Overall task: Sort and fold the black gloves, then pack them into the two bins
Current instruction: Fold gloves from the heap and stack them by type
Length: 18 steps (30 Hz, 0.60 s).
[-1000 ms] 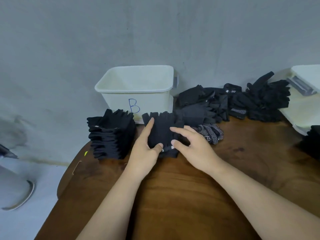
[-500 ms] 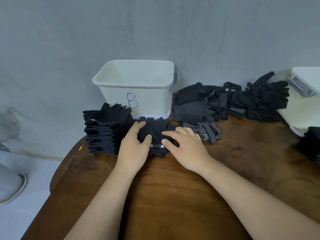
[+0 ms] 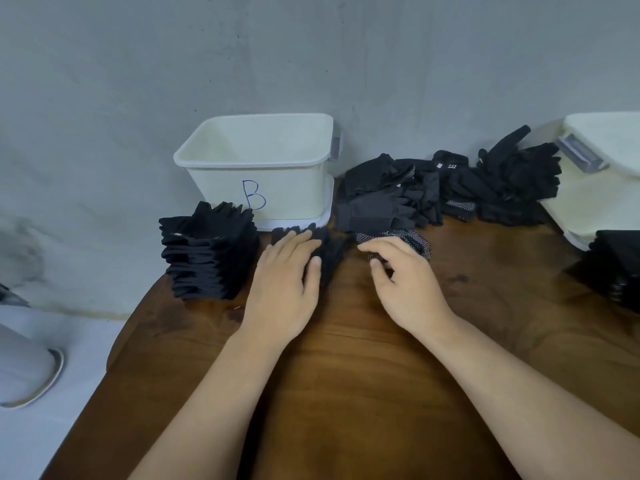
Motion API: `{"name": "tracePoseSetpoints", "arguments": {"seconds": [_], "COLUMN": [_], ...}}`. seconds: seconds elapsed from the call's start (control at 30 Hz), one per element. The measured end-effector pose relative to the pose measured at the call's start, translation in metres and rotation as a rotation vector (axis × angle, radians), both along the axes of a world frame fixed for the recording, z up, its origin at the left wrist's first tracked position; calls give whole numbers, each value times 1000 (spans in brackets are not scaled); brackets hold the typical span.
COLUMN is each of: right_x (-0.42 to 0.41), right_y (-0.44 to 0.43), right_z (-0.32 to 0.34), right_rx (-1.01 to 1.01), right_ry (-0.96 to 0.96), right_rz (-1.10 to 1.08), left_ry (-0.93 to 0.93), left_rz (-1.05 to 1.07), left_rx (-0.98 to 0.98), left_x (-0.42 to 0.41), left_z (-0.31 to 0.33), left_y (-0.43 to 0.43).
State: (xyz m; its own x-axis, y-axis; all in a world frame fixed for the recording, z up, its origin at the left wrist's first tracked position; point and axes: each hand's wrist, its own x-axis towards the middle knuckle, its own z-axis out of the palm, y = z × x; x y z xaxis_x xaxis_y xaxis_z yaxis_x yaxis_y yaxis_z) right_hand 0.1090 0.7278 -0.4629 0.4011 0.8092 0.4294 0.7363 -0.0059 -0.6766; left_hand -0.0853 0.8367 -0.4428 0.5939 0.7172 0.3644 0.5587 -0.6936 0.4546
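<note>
head view, nearest first: both forearms reach out over the brown bench (image 3: pixel 346 393). the left hand (image 3: pixel 280 289) lies flat with straight fingers, pressing down on a folded black glove (image 3: pixel 329 254) that shows past its fingertips and thumb. the right hand (image 3: pixel 408 289), just beside it, is loosely curled with its fingertips at the near edge of a dotted glove (image 3: pixel 415 239) — whether it pinches the fabric or only touches it, i cannot tell.

outward of the left hand stands a stack of folded gloves (image 3: pixel 207 258), tall and a little uneven. beyond the left fingertips sits the bin marked b (image 3: pixel 225 188); what shows of its inside looks empty. beyond the right hand lies the loose pile (image 3: pixel 450 192) of unsorted gloves. further out on that side is a second bin (image 3: pixel 595 202), with another dark stack (image 3: pixel 620 268) nearer than it.

these gloves look light, soft and limp — a fold will likely spring open unless kept pressed. the dotted palm probably drags on wood rather than slides. a single glove is best taken at the cuff. the stack should be clasped low from both sides, since it could lean and spill.
</note>
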Motion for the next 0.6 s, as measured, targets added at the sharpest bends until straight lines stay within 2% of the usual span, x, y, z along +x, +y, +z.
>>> {"name": "tracePoseSetpoints", "arguments": {"seconds": [0.13,0.23,0.37,0.47,0.6], "right_x": [23,36,47,54,63], "right_y": [-28,-46,-62,-68,-81], "right_z": [1,0,2,-2,0], "right_rx": [36,6,-45,-92,-346], "right_ry": [-47,-62,-40,-89,-265], "right_rz": [-65,-110,-127,-94,8], "left_ry": [318,428,424,367,271], "left_rz": [-20,-36,-23,13,3], "left_rx": [-24,-4,21,119,234], "left_x": [12,10,11,12,30], "left_z": [-5,-13,-15,-14,0], "left_y": [-2,-4,-4,-8,-15]}}
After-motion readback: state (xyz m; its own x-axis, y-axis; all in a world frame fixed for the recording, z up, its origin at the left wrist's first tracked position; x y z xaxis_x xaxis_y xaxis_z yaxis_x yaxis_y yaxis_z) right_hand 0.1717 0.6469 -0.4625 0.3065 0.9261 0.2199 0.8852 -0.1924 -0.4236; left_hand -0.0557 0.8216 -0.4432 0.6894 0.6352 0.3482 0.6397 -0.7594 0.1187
